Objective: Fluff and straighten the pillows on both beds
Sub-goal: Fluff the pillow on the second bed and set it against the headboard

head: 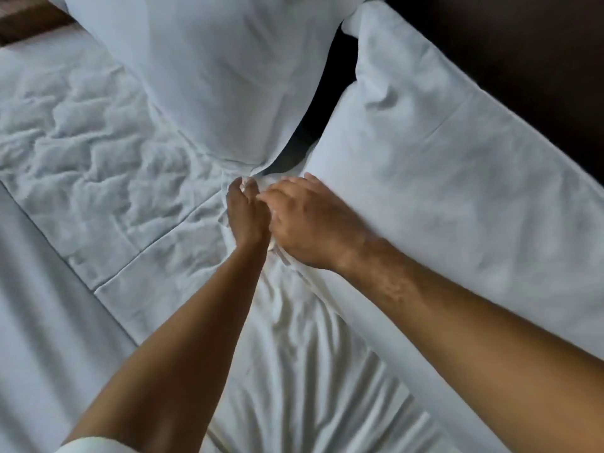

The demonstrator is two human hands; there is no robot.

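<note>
Two white pillows lie at the head of the bed. The left pillow [222,76] leans up toward the top of the view. The right pillow [441,178] lies flat along the dark headboard. Both hands meet at the near corner between the pillows. My left hand [246,214] is closed around a bunch of white pillowcase fabric there. My right hand [313,223] rests palm down with curled fingers on the near corner of the right pillow, pinching the same fabric. Which pillow the bunched fabric belongs to is unclear.
A wrinkled white sheet [310,354] covers the mattress below the hands. A folded-back quilted cover [81,152] lies to the left. The dark headboard [523,53] runs along the upper right. A wooden surface [23,21] shows at the top left.
</note>
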